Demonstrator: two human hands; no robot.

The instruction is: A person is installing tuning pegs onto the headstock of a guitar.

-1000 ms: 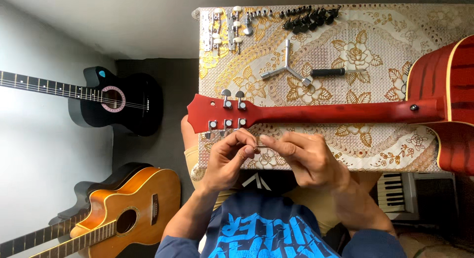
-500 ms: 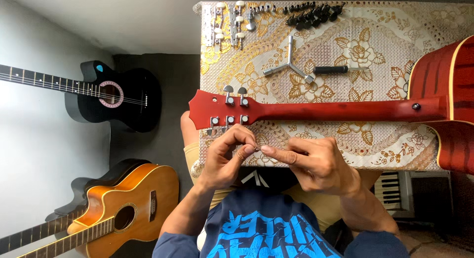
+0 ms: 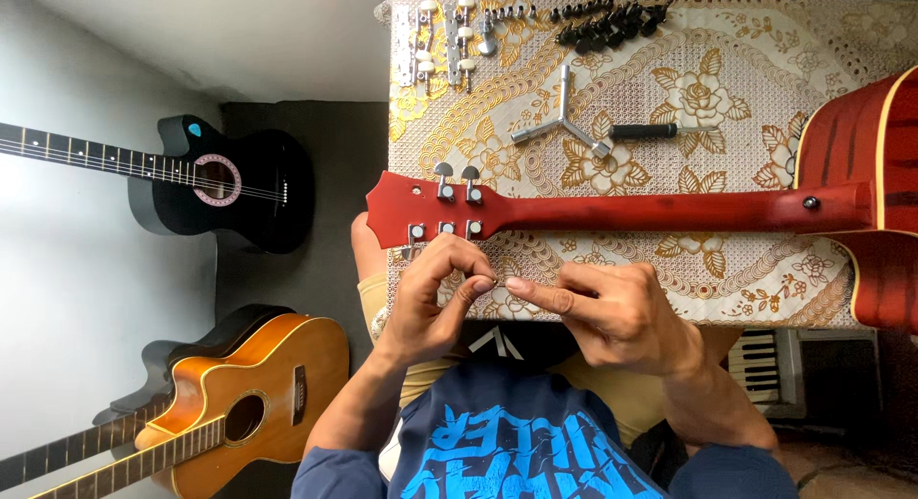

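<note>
You get bright, even daylight here, strongest from the left, where the wall (image 3: 67, 298) washes out to near white beside the black guitar (image 3: 229, 179). The bench (image 3: 727, 40) cloth is well lit and its gold pattern reads crisply. Your hands cast only soft, short shadows onto the cloth edge. The red neck (image 3: 660, 212) shows a mild sheen, no hard glare. The floor gap and the lower right corner fall dim. Focus holds across the frame; you see no motion blur. The wide lens bends lines slightly at the edges.
</note>
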